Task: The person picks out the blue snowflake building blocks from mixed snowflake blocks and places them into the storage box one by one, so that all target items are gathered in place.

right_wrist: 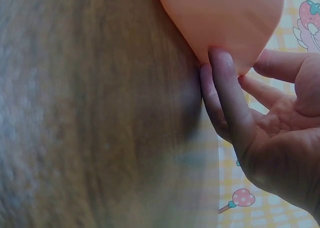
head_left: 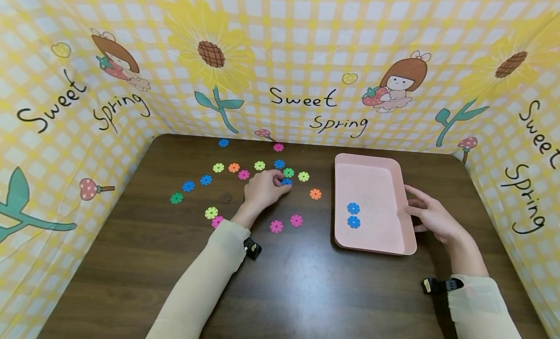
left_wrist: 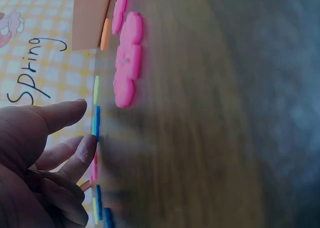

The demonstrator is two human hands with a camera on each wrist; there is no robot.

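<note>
In the head view my left hand (head_left: 264, 189) reaches into scattered flower-shaped plastic discs. Its thumb and a fingertip sit at opposite edges of a blue disc (head_left: 286, 182), which lies flat on the table; the left wrist view shows this blue disc (left_wrist: 97, 123) edge-on between them. My right hand (head_left: 433, 216) rests against the right outer wall of a pink tray (head_left: 407, 203). Extended fingers (right_wrist: 227, 87) touch the tray's outside in the right wrist view. Two blue discs (head_left: 353, 215) lie inside the tray, near its left wall.
Around my left hand lie green (head_left: 288, 172), yellow (head_left: 304, 176), orange (head_left: 315, 194) and pink discs (head_left: 296, 221), plus a dark brown one (head_left: 225, 198). More blue discs (head_left: 206, 180) lie leftward. A checked cloth (head_left: 306, 62) stands behind the wooden table (head_left: 302, 290).
</note>
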